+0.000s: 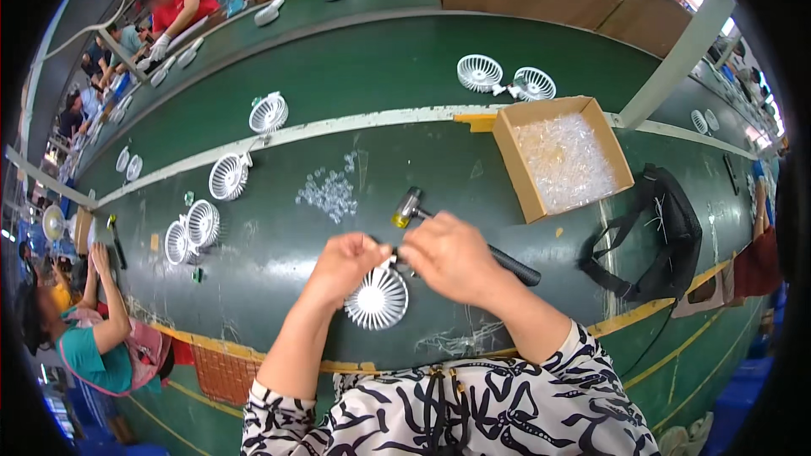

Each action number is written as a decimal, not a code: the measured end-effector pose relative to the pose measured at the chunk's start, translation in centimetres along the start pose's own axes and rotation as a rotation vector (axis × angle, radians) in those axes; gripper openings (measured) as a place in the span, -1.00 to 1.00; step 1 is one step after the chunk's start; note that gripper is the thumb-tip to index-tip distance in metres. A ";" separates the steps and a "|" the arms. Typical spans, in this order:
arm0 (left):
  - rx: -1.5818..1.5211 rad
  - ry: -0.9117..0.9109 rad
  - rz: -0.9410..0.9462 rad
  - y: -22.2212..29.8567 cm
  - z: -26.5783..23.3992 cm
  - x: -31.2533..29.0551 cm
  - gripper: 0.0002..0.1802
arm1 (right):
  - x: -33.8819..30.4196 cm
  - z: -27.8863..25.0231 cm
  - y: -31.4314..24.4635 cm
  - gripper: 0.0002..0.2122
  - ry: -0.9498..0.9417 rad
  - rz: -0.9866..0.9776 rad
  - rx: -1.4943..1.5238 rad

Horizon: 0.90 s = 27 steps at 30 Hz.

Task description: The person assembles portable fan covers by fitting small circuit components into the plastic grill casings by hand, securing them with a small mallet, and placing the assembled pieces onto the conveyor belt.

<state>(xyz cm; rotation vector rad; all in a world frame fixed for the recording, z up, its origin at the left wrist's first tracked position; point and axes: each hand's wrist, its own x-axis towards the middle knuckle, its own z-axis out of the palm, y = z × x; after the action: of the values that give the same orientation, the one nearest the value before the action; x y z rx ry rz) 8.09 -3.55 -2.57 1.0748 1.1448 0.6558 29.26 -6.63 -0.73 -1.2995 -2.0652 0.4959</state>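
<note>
Just in front of me, a white round slatted fan housing has its short neck pointing up between my hands. My left hand is closed, thumb and fingers pinched at that neck. Close beside it, the bent fingers of my right hand press together at the same spot; whatever they pinch is hidden. A small dark bit shows between the fingertips. Behind and partly under my right hand lies a hammer, with a yellow-tipped metal head and a black grip. Small clear plastic pieces form a loose pile farther off.
A cardboard box of clear plastic parts stands at the right, near a black bag. More white housings lie on the left of the green bench and on the belt behind. A co-worker sits at the left.
</note>
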 end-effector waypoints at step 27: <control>0.935 0.522 0.575 -3.6 1.6 -5.4 0.25 | 0.0 -2.4 -5.4 -0.63 0.398 -0.253 -0.091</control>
<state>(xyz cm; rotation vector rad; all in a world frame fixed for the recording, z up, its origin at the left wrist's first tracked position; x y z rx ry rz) 7.50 -10.10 -3.72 2.1644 1.6732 0.9016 27.36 -9.04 4.35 -1.0629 -1.8903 0.0251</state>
